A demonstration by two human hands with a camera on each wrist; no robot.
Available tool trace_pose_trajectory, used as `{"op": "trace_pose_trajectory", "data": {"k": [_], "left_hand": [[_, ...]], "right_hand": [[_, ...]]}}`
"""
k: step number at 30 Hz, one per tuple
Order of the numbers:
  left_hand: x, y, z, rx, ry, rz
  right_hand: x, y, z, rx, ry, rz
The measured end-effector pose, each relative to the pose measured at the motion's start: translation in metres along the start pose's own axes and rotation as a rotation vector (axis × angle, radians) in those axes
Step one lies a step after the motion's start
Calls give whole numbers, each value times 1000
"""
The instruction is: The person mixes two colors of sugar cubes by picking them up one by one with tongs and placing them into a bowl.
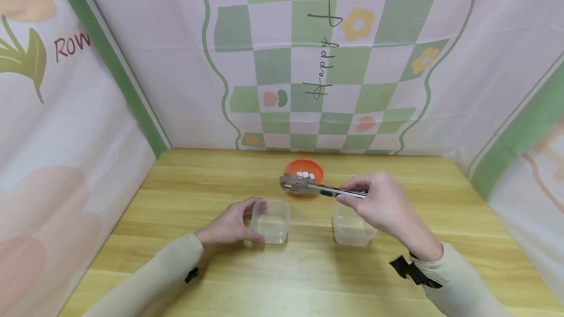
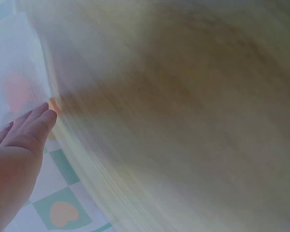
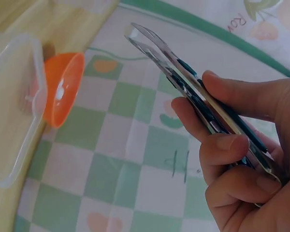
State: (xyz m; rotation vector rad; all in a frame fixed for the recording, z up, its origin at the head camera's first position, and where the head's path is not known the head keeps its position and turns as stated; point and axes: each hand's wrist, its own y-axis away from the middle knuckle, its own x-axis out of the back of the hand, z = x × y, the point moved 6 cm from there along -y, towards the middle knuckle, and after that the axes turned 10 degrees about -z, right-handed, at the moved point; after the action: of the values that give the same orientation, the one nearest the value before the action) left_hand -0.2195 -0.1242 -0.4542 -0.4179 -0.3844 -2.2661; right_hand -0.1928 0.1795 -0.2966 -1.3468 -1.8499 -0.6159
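Metal tongs with dark grips (image 3: pixel 198 92) are in my right hand (image 1: pixel 387 204), thumb on one arm and fingers curled round the other. In the head view their broad tips overlap the orange bowl (image 1: pixel 304 164), which holds several small white cubes (image 1: pixel 305 175). A pale bit shows between the tong tips in the right wrist view; I cannot tell whether it is a cube. My left hand (image 1: pixel 231 224) grips the left clear plastic container (image 1: pixel 271 234) between thumb and fingers. Below my right hand stands a second clear plastic container (image 1: pixel 350 236).
Everything stands on a wood-grain table (image 1: pixel 220 278). Behind it hangs a checked green and white cloth (image 1: pixel 308 67), with more printed cloth (image 1: pixel 88 160) along both sides. The orange bowl lies farther back than the two containers.
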Motion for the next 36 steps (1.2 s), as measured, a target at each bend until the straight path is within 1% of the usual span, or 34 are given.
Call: {"op": "trace_pose_trajectory", "data": {"k": [5,7,11,15,18,22,27,29,31,36], "left_hand": [[1,0,-2,11,4,8],[1,1,-3,25,5,10],[0,1,-5,33,18,4],[-2,1,-5,27,25,-1],[-3,2,-4,31,18,-4],[-1,1,-2,20,3,2],[1,0,-2,24,-1,6],[1,0,-4,28,1,3],[1,0,-4,24,3,1],[3,-1,-6,16,1,2]], "right_hand": [[5,-8,16,-17,37,62],[5,-12,24,-29,43,68],[2,-16,39,-73,41,62],[-2,-19,52,-115,45,59],[-4,-21,57,-128,47,62],[-4,-24,59,-129,61,75],[-2,-23,61,-109,74,103],[1,-18,62,-94,76,139],[5,-10,64,-79,68,194],[17,17,77,-51,33,348]]}}
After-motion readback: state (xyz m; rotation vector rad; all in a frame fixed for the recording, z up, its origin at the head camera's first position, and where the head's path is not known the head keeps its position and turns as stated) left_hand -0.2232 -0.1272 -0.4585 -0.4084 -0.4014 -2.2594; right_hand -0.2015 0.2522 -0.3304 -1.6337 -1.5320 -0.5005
